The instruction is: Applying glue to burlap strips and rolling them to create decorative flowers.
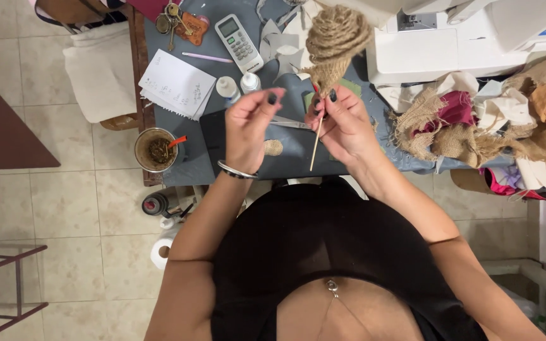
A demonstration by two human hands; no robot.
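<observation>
Right hand (342,120) pinching wooden skewer (315,144) just under burlap rose (336,41), held up over desk (298,158). Left hand (248,123) alongside, fingertips pinched together nr the stem; can't tell if anything in them. Scissors (289,124) flat on desk between & below hands. Behind: two small glue bottles (238,85), remote control (239,42), notepaper (177,85), keys (172,19). Cup (156,149) at desk's left edge. Sewing machine (450,44) & heap of burlap scraps (507,126) crowding right side.
</observation>
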